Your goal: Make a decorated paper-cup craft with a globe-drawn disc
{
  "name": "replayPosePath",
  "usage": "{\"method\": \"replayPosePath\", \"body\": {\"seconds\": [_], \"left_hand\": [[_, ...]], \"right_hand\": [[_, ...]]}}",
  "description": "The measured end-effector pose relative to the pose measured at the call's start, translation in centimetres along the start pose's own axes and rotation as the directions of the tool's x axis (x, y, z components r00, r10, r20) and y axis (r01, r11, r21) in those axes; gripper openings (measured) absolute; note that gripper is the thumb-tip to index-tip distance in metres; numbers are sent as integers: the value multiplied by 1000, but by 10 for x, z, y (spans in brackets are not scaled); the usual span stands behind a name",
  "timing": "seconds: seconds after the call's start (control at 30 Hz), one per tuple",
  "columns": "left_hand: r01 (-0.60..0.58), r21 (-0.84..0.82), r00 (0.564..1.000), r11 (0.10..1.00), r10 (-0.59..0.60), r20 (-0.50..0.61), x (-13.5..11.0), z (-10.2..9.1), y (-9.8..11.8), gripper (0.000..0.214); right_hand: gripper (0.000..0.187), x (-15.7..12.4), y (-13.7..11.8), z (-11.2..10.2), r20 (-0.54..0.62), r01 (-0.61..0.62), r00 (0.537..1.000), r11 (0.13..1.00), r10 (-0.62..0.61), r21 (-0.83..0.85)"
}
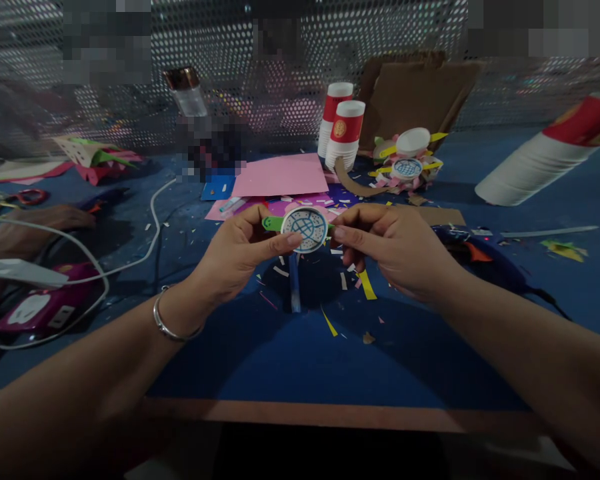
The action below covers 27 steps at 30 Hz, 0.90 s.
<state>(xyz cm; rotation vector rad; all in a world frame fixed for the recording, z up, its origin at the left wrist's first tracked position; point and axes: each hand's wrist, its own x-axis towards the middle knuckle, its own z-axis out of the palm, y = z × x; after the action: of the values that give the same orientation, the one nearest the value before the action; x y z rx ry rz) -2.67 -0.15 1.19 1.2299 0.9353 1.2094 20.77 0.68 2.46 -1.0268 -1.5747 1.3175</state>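
A small white disc [307,233] with a raised rim, a blue grid and dark dots is held up over the blue table. A green strip [271,224] sticks out from its left side, with a sliver of green at its right edge. My left hand [237,247] grips the disc, thumb pressed on its lower face and fingers behind. Thumb and fingertips of my right hand [380,240] pinch together at the disc's right edge, on the green sliver. Yellow and white paper scraps [367,285] lie beneath the hands.
Stacked paper cups [347,127], similar discs with yellow strips [407,167] and cardboard [420,100] stand behind. Pink paper [283,175] lies midway. A glue gun [495,257] and more cups [545,157] are right. Another person's hand [55,223], a cable and a purple box [50,303] are left.
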Motion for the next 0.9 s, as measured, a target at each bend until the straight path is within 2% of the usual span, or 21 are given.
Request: {"method": "replayPosePath", "body": {"seconds": [0.17,0.3,0.4,0.43,0.53,0.57,0.6,0.67,0.8,0.9], "left_hand": [[40,-10,996,999,-39,82,-1,-1,-2,39],[18,46,1000,999,-18,-9,0,-1,-3,43],[-31,76,996,997,37,-81,3,-2,-4,46],[-44,90,995,995,52,-90,4,-2,-5,46],[-54,123,994,991,66,-90,7,-3,-8,44],[-51,124,995,991,62,-83,7,-3,-9,44],[-48,121,996,992,57,-74,7,-2,-9,44],[-49,116,997,992,55,-54,6,-2,-10,45],[-61,156,995,986,73,-70,5,-3,-10,38],[-65,163,994,984,78,-74,5,-4,-10,40]], "right_hand": [[30,2,3,-3,-15,-7,1000,1000,7,12],[28,5,-1,-11,-63,13,998,1000,-13,5],[12,15,-9,-27,-181,23,983,1000,-24,-8],[14,20,-12,-35,-241,4,971,1000,-5,-1],[22,45,-23,-67,-425,17,905,999,-1,33],[23,55,-26,-80,-496,6,868,999,11,31],[21,66,-28,-93,-519,-38,853,998,61,54],[29,87,-31,-118,-649,-92,751,993,121,80],[35,114,-25,-155,-735,-160,655,983,175,92],[41,123,-19,-171,-764,-171,617,979,191,107]]}}
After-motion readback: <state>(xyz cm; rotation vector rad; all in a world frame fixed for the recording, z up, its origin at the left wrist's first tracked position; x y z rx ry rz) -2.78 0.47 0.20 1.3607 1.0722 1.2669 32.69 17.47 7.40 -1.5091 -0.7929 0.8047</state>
